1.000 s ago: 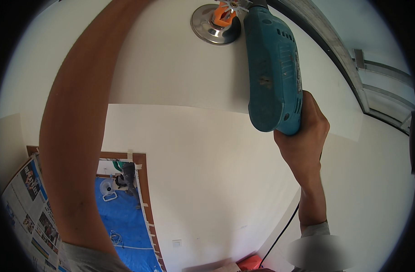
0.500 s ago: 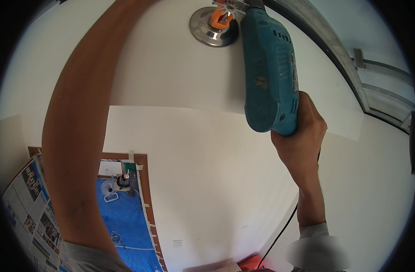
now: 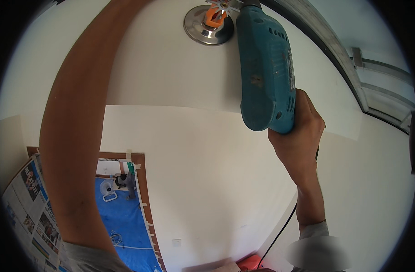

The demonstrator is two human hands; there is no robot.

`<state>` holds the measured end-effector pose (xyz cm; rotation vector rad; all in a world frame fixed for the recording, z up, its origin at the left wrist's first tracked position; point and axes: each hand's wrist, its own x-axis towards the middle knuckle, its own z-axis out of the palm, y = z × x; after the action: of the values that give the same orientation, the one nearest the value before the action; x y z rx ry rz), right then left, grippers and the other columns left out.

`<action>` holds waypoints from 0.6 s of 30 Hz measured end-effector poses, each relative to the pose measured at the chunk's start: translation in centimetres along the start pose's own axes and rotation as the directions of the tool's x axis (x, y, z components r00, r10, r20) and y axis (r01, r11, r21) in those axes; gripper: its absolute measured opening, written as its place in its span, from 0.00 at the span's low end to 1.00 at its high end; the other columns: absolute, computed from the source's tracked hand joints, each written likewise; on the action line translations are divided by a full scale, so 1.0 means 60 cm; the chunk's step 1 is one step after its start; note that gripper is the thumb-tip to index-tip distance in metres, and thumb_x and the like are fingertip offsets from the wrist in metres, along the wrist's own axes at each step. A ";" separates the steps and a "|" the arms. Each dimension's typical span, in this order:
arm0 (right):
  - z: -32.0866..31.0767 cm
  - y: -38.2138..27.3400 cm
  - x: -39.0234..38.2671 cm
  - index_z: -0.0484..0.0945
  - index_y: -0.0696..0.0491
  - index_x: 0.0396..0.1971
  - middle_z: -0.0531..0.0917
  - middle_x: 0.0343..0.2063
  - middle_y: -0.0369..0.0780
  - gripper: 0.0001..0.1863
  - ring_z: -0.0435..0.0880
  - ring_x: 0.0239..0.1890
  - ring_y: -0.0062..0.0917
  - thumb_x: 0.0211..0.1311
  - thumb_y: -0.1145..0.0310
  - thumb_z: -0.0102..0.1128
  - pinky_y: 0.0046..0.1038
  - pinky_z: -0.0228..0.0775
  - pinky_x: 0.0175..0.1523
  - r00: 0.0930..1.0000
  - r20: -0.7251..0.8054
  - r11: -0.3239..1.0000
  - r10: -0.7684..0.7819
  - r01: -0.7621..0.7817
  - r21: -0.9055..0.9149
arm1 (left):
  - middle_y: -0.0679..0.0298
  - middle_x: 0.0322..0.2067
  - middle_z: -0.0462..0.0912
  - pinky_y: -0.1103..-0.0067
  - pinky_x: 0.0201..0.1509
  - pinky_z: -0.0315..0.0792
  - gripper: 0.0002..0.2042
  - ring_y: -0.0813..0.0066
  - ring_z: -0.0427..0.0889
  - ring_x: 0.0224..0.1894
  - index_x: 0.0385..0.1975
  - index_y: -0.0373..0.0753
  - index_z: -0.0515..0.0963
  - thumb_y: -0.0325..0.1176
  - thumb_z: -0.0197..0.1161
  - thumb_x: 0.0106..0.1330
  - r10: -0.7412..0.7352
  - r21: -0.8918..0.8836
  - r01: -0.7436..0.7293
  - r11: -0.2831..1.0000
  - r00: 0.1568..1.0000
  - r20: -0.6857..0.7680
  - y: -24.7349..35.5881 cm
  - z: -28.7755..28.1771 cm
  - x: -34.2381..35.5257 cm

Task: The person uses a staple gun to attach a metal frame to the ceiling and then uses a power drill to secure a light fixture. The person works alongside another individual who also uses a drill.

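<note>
Head view, looking upward: the right hand (image 3: pixel 298 131) grips the handle of a teal power drill (image 3: pixel 264 68), fingers wrapped tight around the grip below the drill's rear end. The drill body points up toward the white ceiling (image 3: pixel 162 59), its front end at the top edge of the frame, just beside a round metal ceiling plate (image 3: pixel 203 34) that carries an orange sprinkler fitting (image 3: pixel 215 16). Whether the drill tip touches the ceiling cannot be told; it is cut off by the frame edge. A black cord (image 3: pixel 280 235) hangs down beside the right forearm, which rises nearly straight, with a grey sleeve at the elbow.

The left arm (image 3: pixel 80 136) is raised in a long arc up the left side; its hand is out of frame at the top, so the state of its fingers cannot be told.

Below, blue sheeting (image 3: pixel 121 226) covers the floor, with a small white fan (image 3: pixel 108 188) on it and newspaper (image 3: pixel 28 204) at the left.
</note>
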<state>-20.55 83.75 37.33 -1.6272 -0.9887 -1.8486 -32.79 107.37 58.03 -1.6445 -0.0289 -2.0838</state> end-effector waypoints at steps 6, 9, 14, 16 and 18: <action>-0.001 0.003 0.001 0.77 0.58 0.35 0.80 0.23 0.42 0.15 0.84 0.23 0.31 0.44 0.81 0.68 0.30 0.77 0.34 1.000 0.002 1.000 -0.007 0.007 0.000 | 0.51 0.48 0.79 0.63 0.62 0.70 0.35 0.57 0.76 0.54 0.55 0.36 0.82 0.61 0.71 0.58 -0.004 -0.003 0.004 1.000 0.999 0.047 0.004 -0.008 0.002; -0.001 0.004 0.001 0.77 0.59 0.36 0.81 0.24 0.42 0.16 0.84 0.24 0.31 0.44 0.81 0.69 0.30 0.77 0.34 1.000 0.003 1.000 -0.005 0.005 0.006 | 0.51 0.48 0.79 0.62 0.62 0.70 0.35 0.57 0.76 0.54 0.55 0.36 0.82 0.61 0.71 0.58 -0.034 -0.009 0.035 0.999 0.997 0.068 0.004 -0.008 0.003; -0.001 0.002 0.001 0.78 0.59 0.38 0.82 0.25 0.42 0.17 0.86 0.25 0.33 0.44 0.80 0.69 0.30 0.78 0.34 1.000 -0.004 1.000 -0.008 0.008 -0.013 | 0.50 0.49 0.80 0.61 0.62 0.70 0.36 0.56 0.76 0.54 0.56 0.36 0.82 0.61 0.71 0.58 0.009 0.006 -0.009 1.000 0.999 0.034 0.001 -0.001 0.002; -0.001 0.000 0.001 0.78 0.59 0.38 0.82 0.26 0.42 0.18 0.86 0.25 0.33 0.44 0.80 0.69 0.31 0.79 0.34 1.000 -0.009 0.999 -0.025 0.025 -0.043 | 0.50 0.49 0.80 0.61 0.61 0.70 0.36 0.56 0.76 0.55 0.56 0.36 0.82 0.61 0.71 0.58 0.009 0.008 -0.009 1.000 1.000 0.023 0.002 0.000 0.001; -0.001 -0.002 0.001 0.78 0.59 0.38 0.82 0.26 0.42 0.18 0.86 0.25 0.34 0.43 0.80 0.69 0.32 0.79 0.34 0.999 -0.017 0.999 -0.028 0.027 -0.042 | 0.50 0.49 0.80 0.61 0.61 0.71 0.36 0.56 0.76 0.55 0.56 0.35 0.82 0.61 0.71 0.58 0.005 0.009 -0.005 1.000 1.000 -0.008 0.002 0.000 0.002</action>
<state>-20.66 83.75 37.34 -1.6257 -0.9760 -1.9106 -32.78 107.21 58.07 -1.6295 -0.0317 -2.0831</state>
